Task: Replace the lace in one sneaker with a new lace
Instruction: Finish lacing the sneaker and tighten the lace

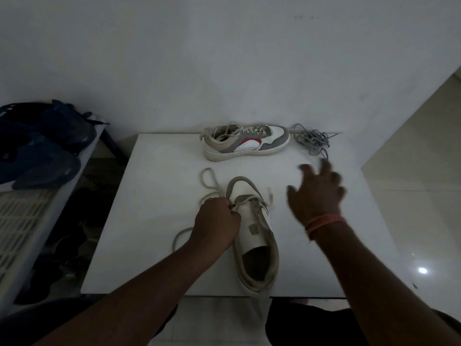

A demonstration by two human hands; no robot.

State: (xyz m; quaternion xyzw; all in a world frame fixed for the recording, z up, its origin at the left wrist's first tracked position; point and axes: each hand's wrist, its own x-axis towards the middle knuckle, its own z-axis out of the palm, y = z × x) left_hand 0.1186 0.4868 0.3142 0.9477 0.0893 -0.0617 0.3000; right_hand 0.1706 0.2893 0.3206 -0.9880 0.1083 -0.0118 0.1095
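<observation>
A white and beige sneaker (257, 243) lies in the middle of the white table (154, 176), toe pointing away from me. Its old off-white lace (208, 182) trails loose in loops to the left. My left hand (215, 224) grips that lace in a fist at the shoe's upper eyelets. My right hand (315, 193) hovers blurred above the table with fingers spread, holding nothing, just short of a bundled grey lace (311, 139) at the back right. A second sneaker (245, 142), laced, with grey and red panels, lies on its side at the back.
A white wall rises right behind the table. On the left stands a rack with dark blue shoes (42, 146) on its top shelf. Tiled floor (411, 196) lies to the right. The table's near edge runs just behind the sneaker's heel.
</observation>
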